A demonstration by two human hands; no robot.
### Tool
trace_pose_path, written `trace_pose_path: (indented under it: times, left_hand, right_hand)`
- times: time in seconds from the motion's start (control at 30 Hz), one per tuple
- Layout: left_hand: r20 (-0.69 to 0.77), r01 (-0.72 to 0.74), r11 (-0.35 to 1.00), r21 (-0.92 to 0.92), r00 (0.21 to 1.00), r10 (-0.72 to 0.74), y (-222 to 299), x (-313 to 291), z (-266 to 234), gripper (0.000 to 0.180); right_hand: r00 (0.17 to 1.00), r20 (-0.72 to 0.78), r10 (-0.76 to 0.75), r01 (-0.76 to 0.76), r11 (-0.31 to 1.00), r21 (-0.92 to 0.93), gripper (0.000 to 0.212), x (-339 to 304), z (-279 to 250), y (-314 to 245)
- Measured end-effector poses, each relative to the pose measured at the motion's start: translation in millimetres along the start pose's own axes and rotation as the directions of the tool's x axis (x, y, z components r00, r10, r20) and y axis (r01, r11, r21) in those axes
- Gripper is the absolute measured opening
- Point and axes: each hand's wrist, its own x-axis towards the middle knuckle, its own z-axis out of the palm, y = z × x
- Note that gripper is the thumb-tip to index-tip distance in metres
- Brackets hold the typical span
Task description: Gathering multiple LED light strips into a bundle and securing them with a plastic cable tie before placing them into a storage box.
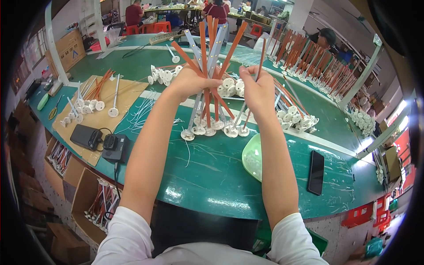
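Note:
In front of me, my left hand (190, 82) is wrapped round a bundle of orange and silver strips (207, 104). The strips fan out above the grip, and their white round bases (210, 131) gather at the green tabletop. To the right of the bundle, my right hand (258, 88) pinches one thin, dark strip (262, 55) that sticks up above the fingers. Its lower end runs down toward the bases, where I cannot make out which one it joins. A loose white tie (189, 152) hangs below the bases. Behind my hands lie more white-based strips (167, 75).
A pale green bowl (251, 159) sits beside my right forearm, with a black phone (315, 172) farther right. At left, a black device (115, 148) and white ties (143, 110) lie near cardboard (128, 86). Upright strips (309, 62) stand far right. People work beyond.

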Motion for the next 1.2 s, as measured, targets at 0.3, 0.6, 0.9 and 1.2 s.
trace_pose_path:
  times: [0.3, 0.6, 0.9, 1.2]
  left_hand:
    - [0.091, 0.098, 0.976, -0.197, 0.992, -0.082, -6, -1, 0, 0.027]
    - [0.146, 0.226, 0.875, -0.429, 0.973, -0.18, -3, 1, 5, 0.03]
    - [0.205, -0.068, 0.982, -0.175, 0.973, 0.104, -6, -5, -13, 0.044]
    - [0.082, -0.052, 0.996, -0.069, 0.995, 0.058, -10, 1, -5, 0.045]
  right_hand:
    - [0.917, 0.389, -0.085, 0.12, 0.99, -0.069, 0.016, -4, 9, 14]
    - [0.94, 0.204, -0.272, 0.316, 0.92, -0.23, 0.042, -15, 29, 15]
    - [0.955, 0.271, -0.117, 0.157, 0.979, -0.129, 0.02, -12, 15, 5]
    - [0.95, 0.281, -0.133, 0.194, 0.961, -0.2, 0.014, -7, 11, 8]
